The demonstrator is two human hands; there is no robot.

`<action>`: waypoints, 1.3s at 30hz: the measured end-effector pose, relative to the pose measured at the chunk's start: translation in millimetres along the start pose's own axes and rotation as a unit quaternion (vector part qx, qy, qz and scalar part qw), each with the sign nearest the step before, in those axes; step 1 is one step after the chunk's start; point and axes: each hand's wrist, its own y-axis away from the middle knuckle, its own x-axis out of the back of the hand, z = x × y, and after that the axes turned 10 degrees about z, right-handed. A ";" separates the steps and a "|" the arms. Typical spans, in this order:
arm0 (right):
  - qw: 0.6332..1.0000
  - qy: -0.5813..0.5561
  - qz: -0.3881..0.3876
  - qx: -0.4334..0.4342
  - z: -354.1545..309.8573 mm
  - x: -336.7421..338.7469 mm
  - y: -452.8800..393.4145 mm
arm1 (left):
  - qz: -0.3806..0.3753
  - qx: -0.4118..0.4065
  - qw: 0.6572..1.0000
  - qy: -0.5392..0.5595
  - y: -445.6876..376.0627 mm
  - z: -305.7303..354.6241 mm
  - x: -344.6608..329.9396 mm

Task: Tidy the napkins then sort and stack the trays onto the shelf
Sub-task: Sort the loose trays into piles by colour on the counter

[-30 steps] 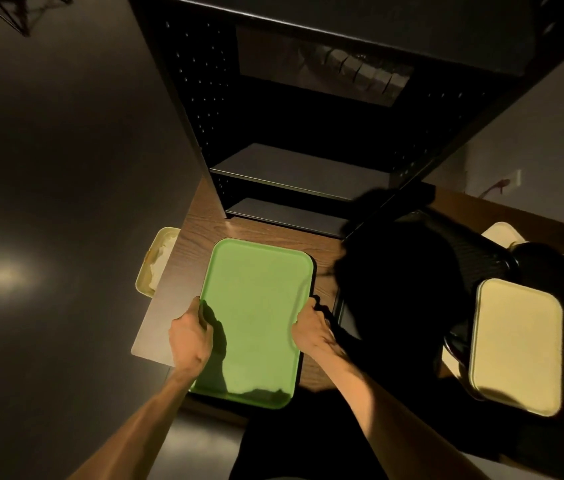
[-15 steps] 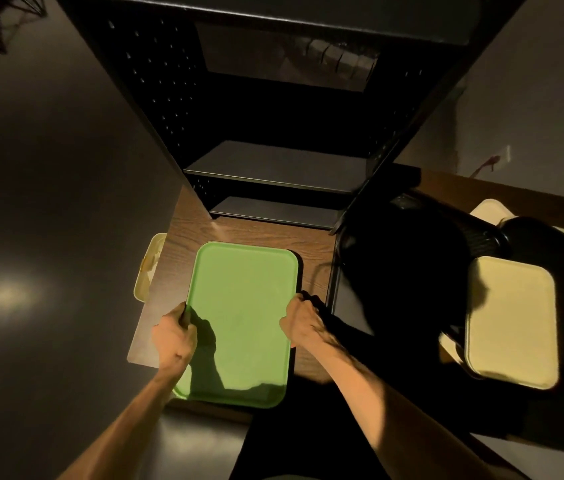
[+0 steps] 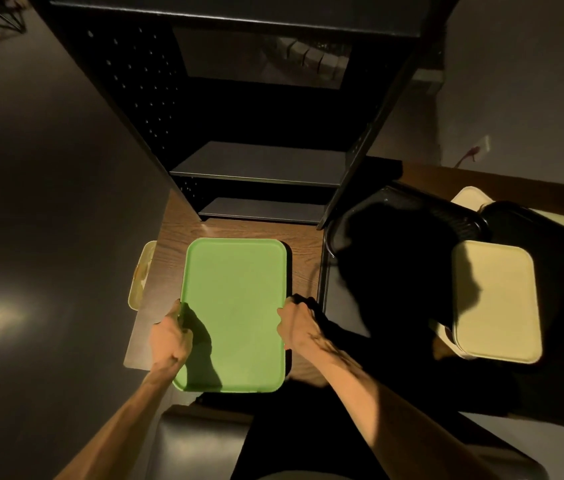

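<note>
Squaring up is what the last second went to: the green tray (image 3: pixel 235 313), which sat slightly skewed a moment ago, now lies lengthwise toward the black shelf (image 3: pixel 259 161), flat over the wooden table (image 3: pixel 176 233). My left hand (image 3: pixel 169 337) is clamped on its left rim and my right hand (image 3: pixel 296 323) on its right rim, fingers curled under. I judge it ready to lift and slide onto a shelf board; the cream tray (image 3: pixel 497 303) waits well apart at my right
</note>
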 end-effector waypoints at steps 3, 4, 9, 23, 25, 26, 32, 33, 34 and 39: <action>1.000 -0.014 0.000 0.011 3.8 4.3 -5.6 | -0.014 -0.016 0.999 0.025 -2.9 5.7 5.2; 0.999 -0.028 -0.019 0.007 6.0 7.3 -5.5 | -0.012 -0.031 0.999 0.032 -1.5 9.9 5.8; 0.998 -0.053 0.042 -0.011 29.9 37.6 5.0 | 0.003 -0.165 0.986 -0.030 10.7 56.5 -6.6; 0.941 -0.181 0.261 -0.116 215.4 162.9 16.4 | -0.125 -0.351 0.928 -0.017 103.2 270.2 -62.3; 0.931 -0.195 0.276 -0.137 244.7 169.6 21.0 | -0.149 -0.362 0.920 -0.030 115.7 290.3 -78.6; 0.926 -0.201 0.283 -0.151 259.4 173.1 24.1 | -0.168 -0.360 0.917 -0.028 122.1 300.1 -87.1; 0.897 -0.226 0.279 -0.257 354.2 173.0 35.0 | -0.317 -0.229 0.920 0.025 164.0 340.9 -146.3; 0.891 -0.223 0.283 -0.277 366.0 170.4 35.8 | -0.328 -0.202 0.922 0.039 168.9 344.9 -158.4; 0.887 -0.216 0.286 -0.292 377.2 166.4 36.7 | -0.336 -0.179 0.923 0.050 176.0 351.1 -169.3; 0.878 -0.267 0.265 -0.298 418.3 154.3 36.5 | -0.384 -0.043 0.913 0.133 210.2 383.1 -202.2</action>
